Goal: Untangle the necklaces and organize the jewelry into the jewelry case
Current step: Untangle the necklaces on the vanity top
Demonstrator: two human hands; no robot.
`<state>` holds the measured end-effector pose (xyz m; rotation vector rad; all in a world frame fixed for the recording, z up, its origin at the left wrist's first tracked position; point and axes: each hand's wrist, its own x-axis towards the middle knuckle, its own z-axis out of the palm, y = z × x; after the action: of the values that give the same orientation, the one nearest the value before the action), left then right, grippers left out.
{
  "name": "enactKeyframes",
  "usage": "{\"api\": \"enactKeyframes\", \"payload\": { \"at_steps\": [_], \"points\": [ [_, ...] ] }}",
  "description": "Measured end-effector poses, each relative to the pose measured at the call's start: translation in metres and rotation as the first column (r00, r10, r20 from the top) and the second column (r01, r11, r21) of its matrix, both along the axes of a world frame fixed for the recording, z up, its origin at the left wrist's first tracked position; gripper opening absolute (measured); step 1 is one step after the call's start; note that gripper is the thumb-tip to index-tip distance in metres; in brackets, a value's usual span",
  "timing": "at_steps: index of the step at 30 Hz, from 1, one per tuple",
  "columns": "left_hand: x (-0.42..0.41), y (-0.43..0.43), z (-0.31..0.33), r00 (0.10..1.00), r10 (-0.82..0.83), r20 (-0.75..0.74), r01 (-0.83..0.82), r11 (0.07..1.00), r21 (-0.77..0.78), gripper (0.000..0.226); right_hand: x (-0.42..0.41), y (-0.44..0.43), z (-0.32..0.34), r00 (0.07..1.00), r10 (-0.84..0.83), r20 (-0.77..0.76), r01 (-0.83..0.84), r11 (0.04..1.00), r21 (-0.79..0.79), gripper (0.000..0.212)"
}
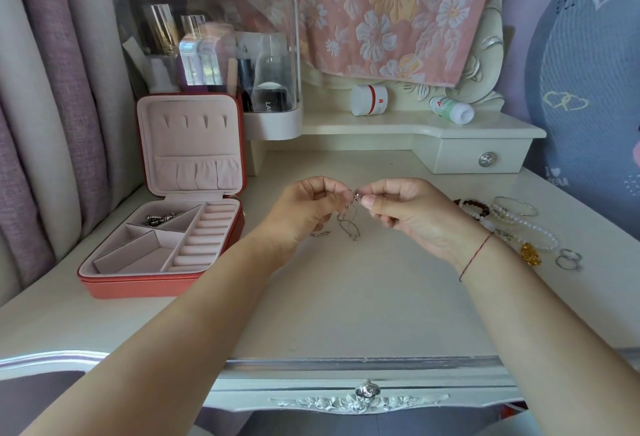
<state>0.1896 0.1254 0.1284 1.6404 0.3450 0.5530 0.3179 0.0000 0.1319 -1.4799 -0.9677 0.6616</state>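
While pinching tangled necklaces [356,198] right of jewelry case [138,284] with left hand [311,208] and right hand [410,214], both clamped at knot — likely featherlight, limp, kink-prone; best gripped beside knot.

At upper left a clear cosmetics organizer [211,37] full of bottles stands beside the curtain [52,89], a pink floral towel [381,9] hangs at top centre, and a white jar [369,99] and a tipped white bottle [452,110] rest on the shelf [346,128] beneath it.
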Motion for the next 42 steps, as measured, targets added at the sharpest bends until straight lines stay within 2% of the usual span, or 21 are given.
{"api": "enactKeyframes", "payload": {
  "at_steps": [5,9,11,13,16,18,21,26,29,33,35,40,42],
  "points": [
    [0.0,0.003,0.001,0.998,0.028,0.054,-0.022,0.994,-0.109,0.017,-0.002,-0.002,0.0,0.993,0.009,0.119,0.0,0.997,-0.081,0.006],
    [-0.001,0.004,0.003,0.995,0.03,0.091,-0.014,0.985,-0.173,0.021,-0.002,-0.003,0.0,0.992,-0.032,0.124,0.041,0.997,-0.072,0.009],
    [0.0,0.005,0.003,0.993,0.05,0.11,-0.027,0.979,-0.203,0.021,0.0,-0.003,0.002,0.999,-0.038,0.031,0.038,0.999,0.007,0.011],
    [0.0,0.007,0.002,0.989,0.086,0.12,-0.057,0.973,-0.223,0.02,0.002,-0.005,0.006,0.989,0.005,-0.147,0.014,0.991,0.13,0.011],
    [0.001,0.008,0.0,0.985,0.144,0.099,-0.119,0.968,-0.219,0.021,0.006,-0.008,0.013,0.899,0.125,-0.421,0.006,0.955,0.295,0.008],
    [0.002,0.008,0.0,0.981,0.179,0.072,-0.161,0.965,-0.205,0.02,0.008,-0.009,0.015,0.835,0.188,-0.517,0.025,0.926,0.377,0.013],
    [0.003,0.009,-0.001,0.974,0.223,0.032,-0.213,0.958,-0.193,0.02,0.013,-0.01,0.016,0.771,0.276,-0.574,0.029,0.885,0.465,0.021],
    [0.005,0.012,-0.003,0.963,0.267,-0.03,-0.269,0.949,-0.162,0.02,0.029,-0.019,0.013,0.701,0.484,-0.524,-0.131,0.81,0.572,0.015],
    [0.005,0.013,-0.004,0.958,0.278,-0.065,-0.285,0.947,-0.15,0.019,0.03,-0.024,0.014,0.73,0.506,-0.459,-0.163,0.781,0.603,0.012],
    [0.005,0.016,-0.006,0.947,0.307,-0.095,-0.318,0.935,-0.158,0.019,0.031,-0.027,0.018,0.758,0.482,-0.44,-0.112,0.759,0.641,0.029],
    [0.005,0.014,-0.005,0.946,0.308,-0.101,-0.321,0.934,-0.158,0.017,0.035,-0.028,0.018,0.746,0.519,-0.417,-0.131,0.728,0.673,0.028],
    [0.001,0.006,0.001,0.963,0.254,-0.089,-0.261,0.962,-0.082,0.019,0.039,-0.029,0.016,0.673,0.63,-0.387,-0.218,0.67,0.71,0.025],
    [0.001,0.003,0.001,0.975,0.203,-0.085,-0.204,0.979,0.007,0.02,0.039,-0.028,0.015,0.579,0.716,-0.391,-0.305,0.635,0.71,0.028]
  ]
}}
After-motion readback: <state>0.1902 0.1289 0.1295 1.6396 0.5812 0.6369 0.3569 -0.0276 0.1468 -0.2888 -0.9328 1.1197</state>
